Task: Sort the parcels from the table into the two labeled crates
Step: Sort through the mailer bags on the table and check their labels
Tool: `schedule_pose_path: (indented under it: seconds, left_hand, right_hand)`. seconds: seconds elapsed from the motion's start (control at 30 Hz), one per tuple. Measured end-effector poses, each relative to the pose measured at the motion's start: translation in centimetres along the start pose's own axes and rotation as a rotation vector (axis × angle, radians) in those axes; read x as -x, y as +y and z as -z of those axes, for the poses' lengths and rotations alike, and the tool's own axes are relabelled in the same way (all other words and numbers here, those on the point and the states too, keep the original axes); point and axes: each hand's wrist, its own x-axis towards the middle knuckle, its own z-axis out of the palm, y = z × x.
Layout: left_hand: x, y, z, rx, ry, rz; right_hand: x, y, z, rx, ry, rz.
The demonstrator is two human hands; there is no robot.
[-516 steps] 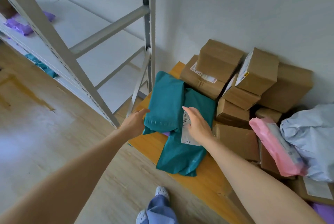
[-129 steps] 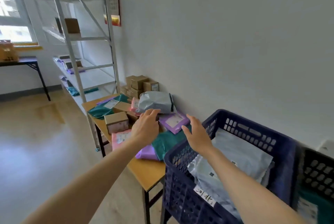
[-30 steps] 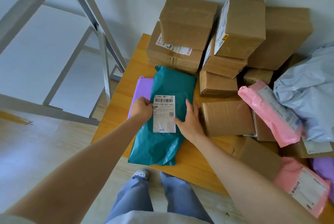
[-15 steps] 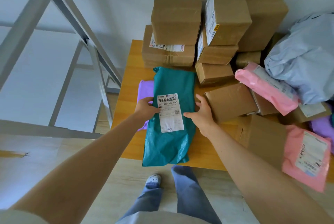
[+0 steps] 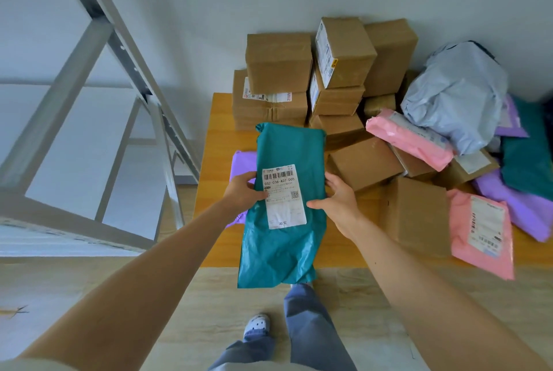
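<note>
Item held: teal poly mailer (image 5: 288,146), long and creased, white shipping label (image 5: 284,195) with barcode facing up. Fingers of the left hand (image 5: 241,193) curl round its left edge, thumb lying at the label's left margin. Fingers of the right hand (image 5: 339,201) wrap its right edge, thumb on the front just right of the label. Position: lengthwise over the left part of the wooden surface (image 5: 218,137), near end hanging past the near edge above the floor (image 5: 89,287); whether it rests on the surface cannot be told. Beneath its left side: a purple mailer (image 5: 243,162), partly covered. Far end: close to a stack of cardboard boxes (image 5: 278,65) against the wall. Just right of the right hand: a tilted cardboard box (image 5: 366,161); nearer, a larger box (image 5: 419,215). Further right: a pink mailer (image 5: 408,138) leaning on the boxes, a bulky grey mailer (image 5: 454,95), a second pink mailer (image 5: 478,234) at the near edge, more purple mailers (image 5: 517,206), one dark green mailer (image 5: 528,158). Left of the surface: a grey metal shelving rack (image 5: 89,50).
</note>
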Motion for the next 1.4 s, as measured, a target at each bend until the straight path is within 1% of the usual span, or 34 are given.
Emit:
schedule_pose_path:
  seconds: [0.3,0.4,0.53,0.9,1.0,1.13,1.4]
  left_hand:
    - [1.2,0.7,-0.6,0.033,-0.026,-0.112]
    - [1.9,2.4,-0.3,0.016,-0.026,-0.179]
    - [3.0,5.3,0.8,-0.014,0.014,-0.29]
    - [6.6,11.7,3.7,0.027,0.074,-0.513]
    - [7.5,13.7,3.5,0.019,0.082,-0.595]
    - [8.6,16.0,2.5,0.012,0.051,-0.692]
    - [10.4,19.9,-1.9,-0.005,-0.037,-0.821]
  right_hand:
    - [2.3,-1.5,1.6,-0.019,0.043,0.094]
    - [3.1,-2.9,2.3,-0.039,0.091,0.146]
    - [4.0,-5.3,2.9,-0.049,0.144,0.225]
    - [7.6,-11.6,4.1,-0.084,0.215,0.404]
    - [8.7,-13.0,5.3,-0.096,0.279,0.447]
    - [10.5,-14.2,7.4,-0.107,0.373,0.471]
    - [14.5,-14.6,12.1,-0.107,0.529,0.504]
